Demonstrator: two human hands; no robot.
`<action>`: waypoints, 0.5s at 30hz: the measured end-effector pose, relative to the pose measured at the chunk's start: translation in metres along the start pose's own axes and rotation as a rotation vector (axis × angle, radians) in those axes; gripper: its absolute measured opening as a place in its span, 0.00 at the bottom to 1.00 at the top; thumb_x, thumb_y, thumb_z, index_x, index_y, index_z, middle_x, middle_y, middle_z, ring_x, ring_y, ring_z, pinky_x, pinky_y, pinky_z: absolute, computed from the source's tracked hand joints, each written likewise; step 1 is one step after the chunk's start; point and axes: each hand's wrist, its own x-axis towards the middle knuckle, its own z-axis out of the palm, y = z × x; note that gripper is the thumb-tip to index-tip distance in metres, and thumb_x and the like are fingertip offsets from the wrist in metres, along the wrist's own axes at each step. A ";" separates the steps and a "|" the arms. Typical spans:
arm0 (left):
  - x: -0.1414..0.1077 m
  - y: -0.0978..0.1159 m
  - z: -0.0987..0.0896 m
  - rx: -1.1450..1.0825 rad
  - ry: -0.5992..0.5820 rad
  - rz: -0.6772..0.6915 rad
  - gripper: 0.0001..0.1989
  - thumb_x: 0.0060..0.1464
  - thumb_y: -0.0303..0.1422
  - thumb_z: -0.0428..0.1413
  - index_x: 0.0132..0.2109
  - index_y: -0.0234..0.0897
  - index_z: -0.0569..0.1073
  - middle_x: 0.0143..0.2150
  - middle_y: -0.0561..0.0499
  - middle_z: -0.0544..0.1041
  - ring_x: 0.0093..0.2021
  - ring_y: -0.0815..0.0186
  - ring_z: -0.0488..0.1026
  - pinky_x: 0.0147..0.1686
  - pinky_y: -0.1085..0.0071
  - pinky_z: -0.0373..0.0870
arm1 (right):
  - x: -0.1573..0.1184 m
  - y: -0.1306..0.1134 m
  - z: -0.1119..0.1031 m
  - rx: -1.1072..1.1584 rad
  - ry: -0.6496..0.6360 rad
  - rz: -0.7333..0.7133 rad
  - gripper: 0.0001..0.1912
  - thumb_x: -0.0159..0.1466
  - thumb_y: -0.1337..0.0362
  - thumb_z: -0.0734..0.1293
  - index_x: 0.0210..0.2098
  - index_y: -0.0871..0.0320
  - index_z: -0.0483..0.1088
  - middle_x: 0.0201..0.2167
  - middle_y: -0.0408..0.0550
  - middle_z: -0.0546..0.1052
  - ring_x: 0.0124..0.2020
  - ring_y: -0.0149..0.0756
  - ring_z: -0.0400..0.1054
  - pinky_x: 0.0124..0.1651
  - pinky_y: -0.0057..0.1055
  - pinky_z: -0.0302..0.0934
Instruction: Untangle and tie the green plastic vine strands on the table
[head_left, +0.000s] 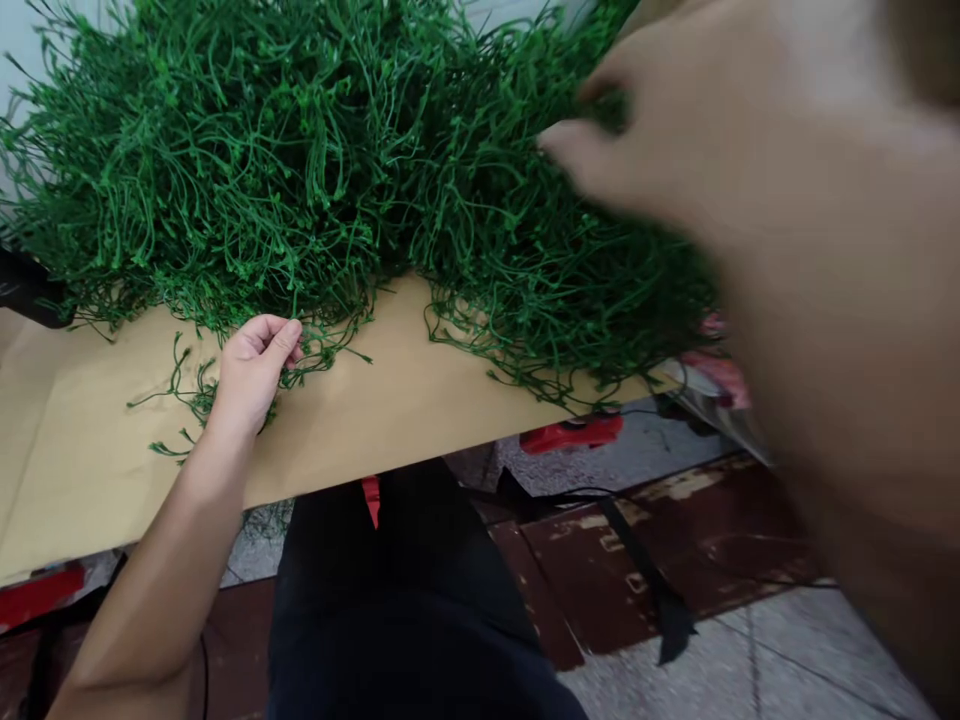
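A big heap of green artificial plant stems (262,150), thin and curly with small budded tips, spreads over the brown table board (397,400). At the heap's front edge my left hand (259,355) is closed, thumb against fingers, on a thin green plastic stem (296,300). Loose stems (184,400) lie beside and beneath that wrist. My right hand (660,130) is raised over the right part of the heap, close to the camera and blurred. Its thumb and a bent finger are apart, with nothing visible between them; the other fingers are hidden.
A black object (34,290) stands at the board's left end. Below the front edge are a red object (574,433), worn dark-red boards (720,520) and a dangling black strap (652,580). My dark-clothed legs (405,620) are under the edge. Pink and white material (720,380) shows at right.
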 end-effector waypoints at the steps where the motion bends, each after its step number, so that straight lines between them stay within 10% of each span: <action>1: 0.000 0.000 0.001 0.011 -0.006 -0.002 0.13 0.41 0.38 0.64 0.24 0.34 0.70 0.18 0.57 0.69 0.19 0.76 0.63 0.20 0.80 0.60 | -0.013 -0.013 0.018 -0.136 -0.022 -0.123 0.31 0.59 0.52 0.52 0.17 0.71 0.70 0.38 0.49 0.76 0.34 0.32 0.70 0.29 0.36 0.47; 4: -0.001 0.001 0.002 0.032 -0.029 -0.004 0.14 0.42 0.39 0.64 0.24 0.34 0.70 0.18 0.57 0.68 0.19 0.76 0.62 0.19 0.79 0.59 | -0.051 -0.045 0.078 -0.062 -0.241 -0.334 0.14 0.59 0.58 0.64 0.36 0.63 0.74 0.32 0.48 0.75 0.38 0.33 0.67 0.40 0.32 0.55; 8: -0.001 0.000 0.000 -0.018 -0.009 0.016 0.15 0.42 0.41 0.63 0.24 0.35 0.69 0.18 0.57 0.67 0.18 0.76 0.60 0.19 0.79 0.58 | -0.073 -0.063 0.136 0.183 -0.419 -0.250 0.10 0.64 0.65 0.59 0.30 0.63 0.67 0.28 0.48 0.68 0.32 0.31 0.59 0.37 0.30 0.53; 15: -0.001 0.002 -0.001 -0.046 -0.104 0.026 0.16 0.42 0.41 0.63 0.24 0.36 0.67 0.16 0.58 0.61 0.17 0.76 0.55 0.16 0.78 0.50 | -0.058 -0.057 0.137 0.710 -0.688 0.009 0.13 0.62 0.67 0.62 0.22 0.60 0.58 0.20 0.39 0.60 0.24 0.25 0.55 0.27 0.24 0.51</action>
